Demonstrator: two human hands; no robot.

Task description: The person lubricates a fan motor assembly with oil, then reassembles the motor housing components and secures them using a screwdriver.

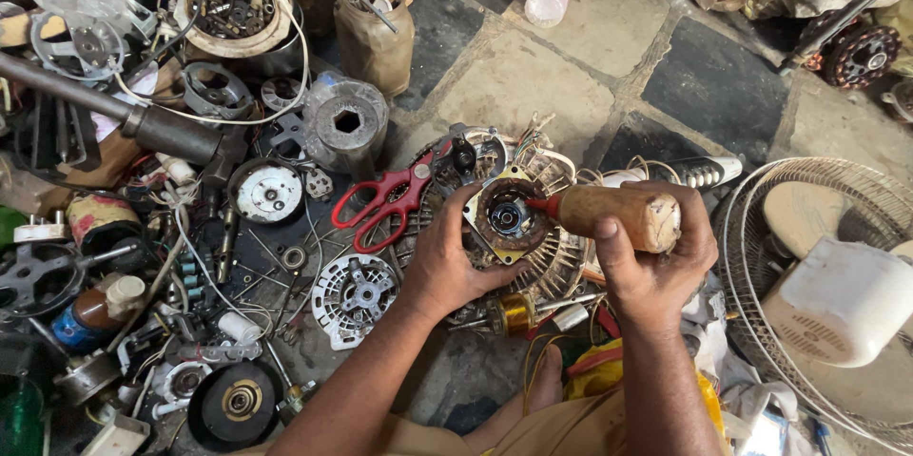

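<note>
One motor housing (509, 218), centre frame; one oil bottle (618, 216) with red nozzle; one pair of red scissors (385, 199); one fan guard (761, 256), right edge. Stone-tiled floor (533, 76), parts heaped at left. Left hand (447, 261) spread, steadying the housing; right hand (656, 266) closed round the bottle, nozzle at the hub
</note>
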